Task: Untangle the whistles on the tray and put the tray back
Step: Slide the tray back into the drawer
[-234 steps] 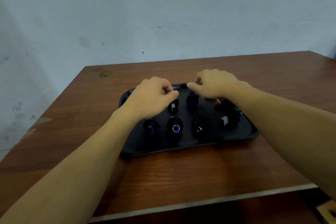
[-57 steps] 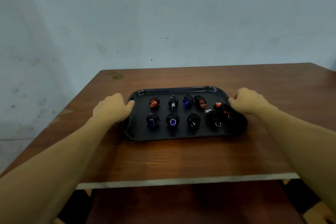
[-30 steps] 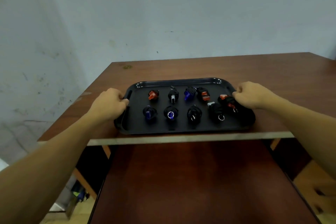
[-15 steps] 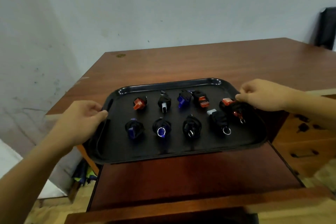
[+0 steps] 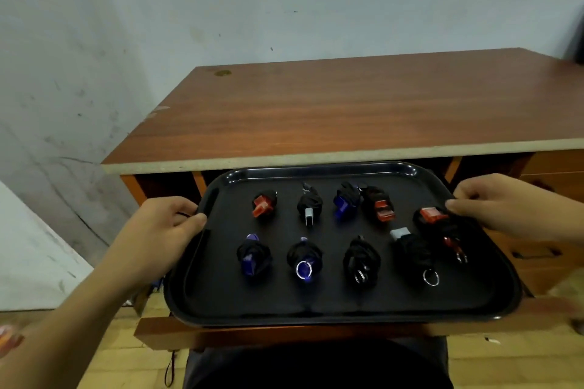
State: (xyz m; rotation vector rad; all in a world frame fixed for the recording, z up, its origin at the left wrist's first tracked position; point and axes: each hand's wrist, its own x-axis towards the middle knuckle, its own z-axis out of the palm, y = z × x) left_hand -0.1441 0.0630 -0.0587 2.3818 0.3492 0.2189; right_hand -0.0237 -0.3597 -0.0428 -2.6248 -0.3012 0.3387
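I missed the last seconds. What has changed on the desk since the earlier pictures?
Both hands left the whistles and gripped the tray: left hand, right hand. They drew it off the desk toward the person. The whistles stayed in two rows.

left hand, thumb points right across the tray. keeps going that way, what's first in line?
Likely the red whistle in the back row. The left hand grips the tray at its left rim, thumb on top pointing right. Bare tray floor lies between thumb and whistle; depth is hard to judge from one view.
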